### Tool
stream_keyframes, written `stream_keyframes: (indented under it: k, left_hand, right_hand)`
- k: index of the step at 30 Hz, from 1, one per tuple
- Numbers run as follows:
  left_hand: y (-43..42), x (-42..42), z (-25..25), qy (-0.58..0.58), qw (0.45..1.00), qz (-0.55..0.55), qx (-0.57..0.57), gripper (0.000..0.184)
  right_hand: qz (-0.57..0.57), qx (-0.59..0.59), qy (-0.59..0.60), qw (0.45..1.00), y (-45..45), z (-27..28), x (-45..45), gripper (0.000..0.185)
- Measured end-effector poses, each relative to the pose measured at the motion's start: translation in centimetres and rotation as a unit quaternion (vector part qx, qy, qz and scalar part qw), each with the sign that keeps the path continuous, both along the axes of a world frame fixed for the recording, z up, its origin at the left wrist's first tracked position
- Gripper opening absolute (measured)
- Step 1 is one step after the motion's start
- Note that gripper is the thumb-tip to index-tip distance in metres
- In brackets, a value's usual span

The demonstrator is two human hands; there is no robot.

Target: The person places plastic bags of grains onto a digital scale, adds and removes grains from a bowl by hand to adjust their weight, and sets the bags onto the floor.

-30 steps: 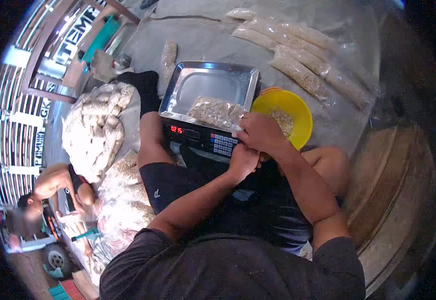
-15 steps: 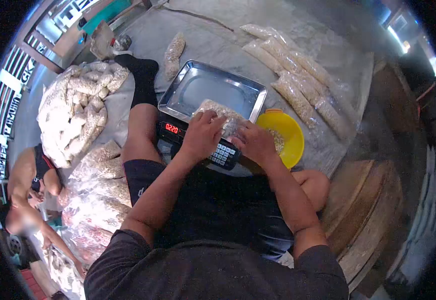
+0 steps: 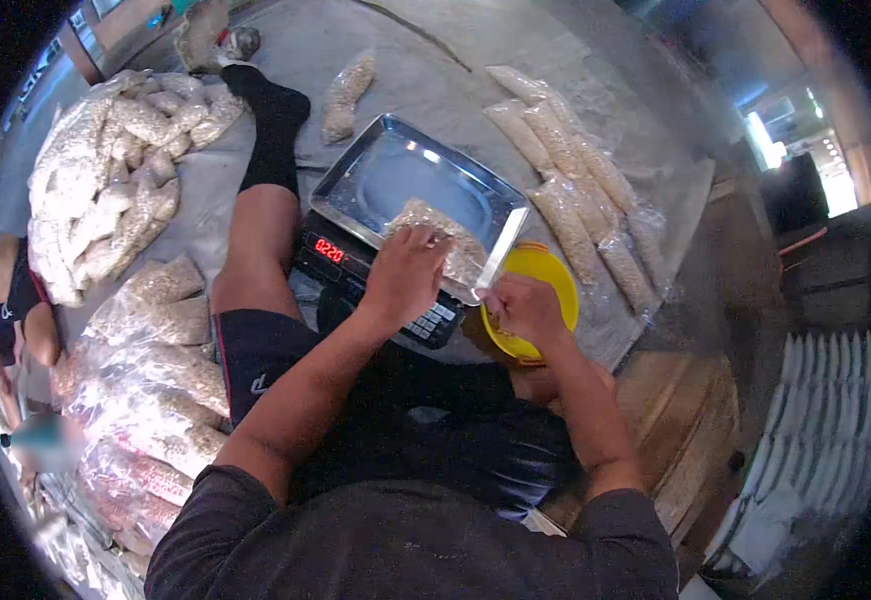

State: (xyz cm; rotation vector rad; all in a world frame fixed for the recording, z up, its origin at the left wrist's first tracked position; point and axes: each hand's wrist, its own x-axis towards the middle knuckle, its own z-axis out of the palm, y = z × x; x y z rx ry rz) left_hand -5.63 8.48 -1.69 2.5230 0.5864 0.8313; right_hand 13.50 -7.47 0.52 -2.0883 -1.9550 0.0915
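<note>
A clear plastic bag of pale beans or grains (image 3: 443, 228) lies across the near edge of the metal tray (image 3: 356, 150), which rests on a digital scale (image 3: 334, 262) reading 0.220 in red. My left hand (image 3: 406, 272) is closed over the bag, fingers curled on its top. At the bag's right end, my right hand (image 3: 526, 305) pinches the plastic just over the yellow bowl (image 3: 558, 290). That hand and wrist hide part of the bowl. My left forearm and hand cover some of the scale's keypad.
A single filled bag (image 3: 348, 97) lies beyond the tray. More filled bags (image 3: 581, 170) lie in rows at right. Left of my outstretched leg are a large heap of filled bags (image 3: 116, 180) and bulky clear sacks (image 3: 171, 350). Another person (image 3: 16, 310) sits at far left.
My right hand has shifted from resting on the bag to pinching its right end, over the bowl. My left hand stays on the bag. The view has turned slightly; the reading is unchanged.
</note>
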Motion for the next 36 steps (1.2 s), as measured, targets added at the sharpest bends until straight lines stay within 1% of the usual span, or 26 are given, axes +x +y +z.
stream_keyframes:
  k: [2, 5, 7, 8, 9, 11, 12, 14, 15, 16, 18, 21, 24, 27, 29, 30, 33, 35, 36]
  left_hand:
    - [0.1, -0.3, 0.4, 0.020, 1.000, 0.004, -0.001, 0.032]
    - [0.1, -0.6, -0.4, -0.035, 0.999, -0.018, 0.012, 0.032]
    - [-0.4, -0.8, 0.9, -0.064, 0.997, -0.050, 0.008, 0.029]
    - [-1.0, -0.9, 1.5, -0.059, 0.996, -0.070, -0.010, 0.028]
    - [-1.7, -1.3, 1.9, -0.052, 0.995, -0.083, -0.027, 0.028]
    - [-3.5, -2.4, 2.0, -0.042, 0.991, -0.104, -0.066, 0.028]
    - [-4.6, -3.0, 2.0, 0.021, 0.982, -0.129, -0.137, 0.029]
    - [-7.4, -4.1, 2.1, 0.146, 0.936, -0.167, -0.275, 0.032]
    - [-8.7, -4.3, 1.6, 0.210, 0.907, -0.208, -0.298, 0.041]
    - [-9.9, -4.5, 0.3, 0.275, 0.872, -0.247, -0.321, 0.052]
    - [-12.6, -5.7, -6.0, 0.241, 0.869, -0.358, -0.240, 0.055]
    - [-12.6, -4.1, -1.7, 0.357, 0.853, -0.306, -0.226, 0.051]
    - [-11.8, -2.9, -4.0, 0.313, 0.851, -0.325, -0.269, 0.046]
    - [-12.0, -2.2, -5.9, 0.288, 0.858, -0.338, -0.260, 0.045]
    - [-12.1, -2.3, -5.9, 0.294, 0.861, -0.327, -0.256, 0.045]
    - [-12.2, -2.2, -4.9, 0.305, 0.862, -0.315, -0.254, 0.045]
    - [-12.5, -2.1, -4.3, 0.326, 0.864, -0.295, -0.246, 0.045]
    - [-12.4, -1.8, -4.6, 0.321, 0.867, -0.293, -0.243, 0.045]
    - [-12.4, -1.7, -4.9, 0.312, 0.870, -0.293, -0.245, 0.045]
  right_hand:
    - [-0.065, 0.030, 0.037, 0.997, -1.9, 0.3, 0.9, 0.040]
    - [-0.220, 0.066, -0.022, 0.973, -3.9, -0.8, 0.6, 0.035]
    - [-0.263, -0.028, -0.033, 0.964, -4.6, -3.6, 1.1, 0.034]
    - [-0.279, -0.072, -0.034, 0.957, -4.8, -4.8, 1.5, 0.034]
    - [-0.294, -0.067, -0.007, 0.953, -5.0, -4.1, 1.6, 0.032]
    - [-0.298, 0.048, 0.003, 0.953, -5.3, -0.4, 1.0, 0.029]
    - [-0.299, 0.103, 0.010, 0.949, -5.5, 0.5, 0.9, 0.027]
    - [-0.285, 0.131, 0.040, 0.949, -5.5, -0.8, 1.7, 0.023]
    - [-0.277, 0.146, 0.058, 0.948, -5.3, -1.6, 2.1, 0.022]
    - [-0.273, 0.067, 0.053, 0.958, -5.4, -2.7, 2.7, 0.022]
    - [-0.256, -0.091, 0.038, 0.962, -5.6, -4.9, 3.5, 0.024]
    - [-0.259, 0.089, 0.135, 0.952, -4.8, -0.9, 1.7, 0.024]
    - [-0.253, 0.055, 0.204, 0.944, -4.2, -2.9, 2.9, 0.028]
    - [-0.195, -0.101, 0.125, 0.967, -5.2, -5.5, 5.0, 0.036]
    - [-0.238, 0.014, 0.221, 0.946, -5.3, -1.8, 3.5, 0.036]
    - [-0.257, 0.070, 0.266, 0.926, -5.4, -0.5, 3.1, 0.036]
    - [-0.285, -0.002, 0.251, 0.925, -5.6, -2.5, 5.0, 0.034]
    - [-0.285, -0.002, 0.230, 0.931, -6.0, -4.4, 7.2, 0.034]
    - [-0.283, -0.004, 0.219, 0.934, -6.1, -4.2, 7.8, 0.033]
